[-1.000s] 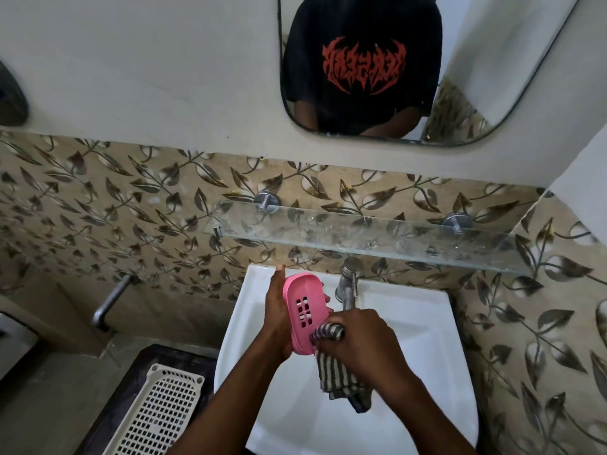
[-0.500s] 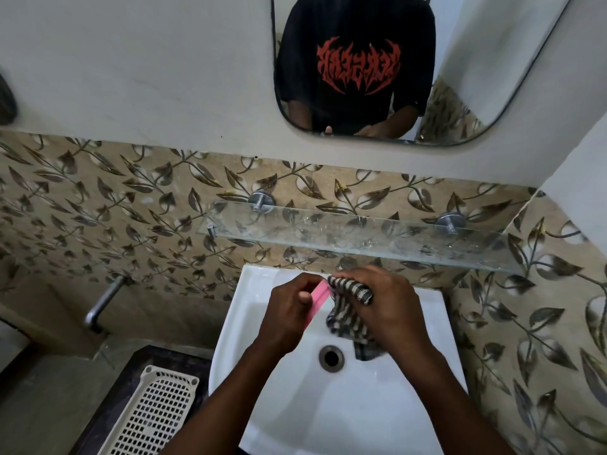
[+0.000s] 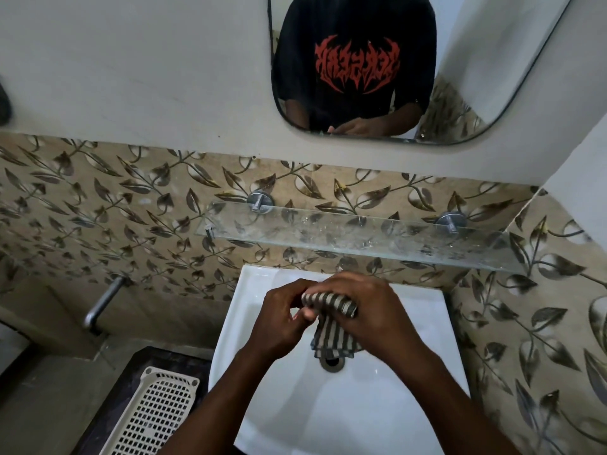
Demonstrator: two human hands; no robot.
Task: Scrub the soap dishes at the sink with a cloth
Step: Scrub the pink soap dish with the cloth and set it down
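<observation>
We gripped the striped cloth [image 3: 328, 305] in both hands [image 3: 285, 318] [image 3: 364, 311] over the sink [image 3: 328, 418]; it hid any dish, beneath the glass shelf [image 3: 361, 234].

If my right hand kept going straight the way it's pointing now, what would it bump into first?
The right hand points up and left, gripping the striped cloth. Going on, it would first meet the left hand, whose fingertips already look to touch the cloth. Depth is unclear, but they seem level.

My two hands meeting over the white sink [image 3: 262, 405], right hand [image 3: 368, 313] bunched around the striped cloth [image 3: 331, 336], left hand [image 3: 282, 320] curled beside it, fingers touching the cloth, cloth tail hanging above the drain [image 3: 332, 362], glass shelf [image 3: 361, 236] above.
</observation>
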